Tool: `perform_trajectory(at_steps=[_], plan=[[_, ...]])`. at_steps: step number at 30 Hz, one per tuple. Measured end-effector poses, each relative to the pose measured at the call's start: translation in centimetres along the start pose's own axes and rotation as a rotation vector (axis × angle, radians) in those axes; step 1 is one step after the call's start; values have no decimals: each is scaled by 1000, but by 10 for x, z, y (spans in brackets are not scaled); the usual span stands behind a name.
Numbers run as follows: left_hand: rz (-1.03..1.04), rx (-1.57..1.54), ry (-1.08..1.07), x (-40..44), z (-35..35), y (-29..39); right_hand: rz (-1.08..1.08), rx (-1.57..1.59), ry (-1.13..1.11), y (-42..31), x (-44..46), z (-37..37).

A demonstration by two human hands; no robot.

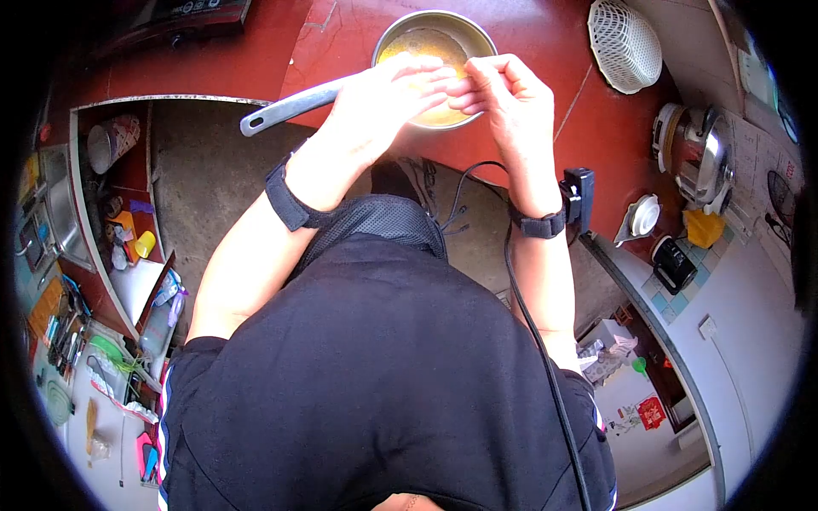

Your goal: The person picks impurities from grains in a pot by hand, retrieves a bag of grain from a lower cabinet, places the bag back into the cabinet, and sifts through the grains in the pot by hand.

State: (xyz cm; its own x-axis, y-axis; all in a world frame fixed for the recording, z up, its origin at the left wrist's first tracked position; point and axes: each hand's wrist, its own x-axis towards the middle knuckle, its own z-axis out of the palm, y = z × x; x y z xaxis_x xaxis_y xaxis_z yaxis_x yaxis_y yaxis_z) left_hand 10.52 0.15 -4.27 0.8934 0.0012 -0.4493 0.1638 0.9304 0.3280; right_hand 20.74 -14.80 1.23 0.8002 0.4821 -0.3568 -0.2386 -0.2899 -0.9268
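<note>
A round metal saucepan (470, 32) with a long grey handle (298, 107) sits on the red countertop, a yellowish layer showing inside it. Over the pan's near left side, my left hand (383, 95) stretches its fingers out flat toward the right. My right hand (515, 92) is above the pan's right side, thumb and fingers bent together in a pinch close to the left fingertips. Whatever the pinch holds, if anything, is too small to make out. Both hands partly cover the pan. Each wrist wears a black strap.
A white plastic basket (626, 47) stands at the right of the red countertop (562, 34). Farther right are a clear-lidded appliance (703, 157) and a small white dish (643, 217). A dark cooker (170, 21) is at upper left. A black cable (532, 328) runs along my right arm.
</note>
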Motion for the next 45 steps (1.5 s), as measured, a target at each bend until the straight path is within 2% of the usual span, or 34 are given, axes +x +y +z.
perform_trajectory(at_steps=[4,5,8,12,13,16,17,20,23,26,28,33,36,42,45], plan=[[84,119,76,-6,4,5,-91,-259,-14,6,8,-7],[116,167,76,-8,3,7,-196,-325,-17,14,12,-6],[70,107,170,-13,-4,14,-314,-786,40,25,17,-14],[62,135,199,-19,-16,14,-220,-1042,-77,55,30,-13],[72,181,214,-24,-17,16,-294,-1173,-59,58,30,-2],[86,273,245,-28,-10,18,-279,-1280,-60,71,40,11],[85,275,242,-28,-11,18,-391,-1362,31,77,43,12],[91,263,213,-27,-15,16,-429,-1470,34,84,45,16],[96,243,202,-26,-16,14,-358,-1508,-55,83,44,23],[99,229,216,-25,-17,17,-498,-1382,-74,80,50,15],[93,222,218,-26,-19,18,-321,-1237,-84,64,50,13],[73,199,220,-25,-17,22,148,-377,-139,38,47,3],[63,213,244,-24,-15,23,257,13,-205,37,44,-5],[75,211,205,-23,-18,24,325,354,-228,30,35,-7],[69,204,219,-23,-18,24,317,400,-256,33,35,-9]])
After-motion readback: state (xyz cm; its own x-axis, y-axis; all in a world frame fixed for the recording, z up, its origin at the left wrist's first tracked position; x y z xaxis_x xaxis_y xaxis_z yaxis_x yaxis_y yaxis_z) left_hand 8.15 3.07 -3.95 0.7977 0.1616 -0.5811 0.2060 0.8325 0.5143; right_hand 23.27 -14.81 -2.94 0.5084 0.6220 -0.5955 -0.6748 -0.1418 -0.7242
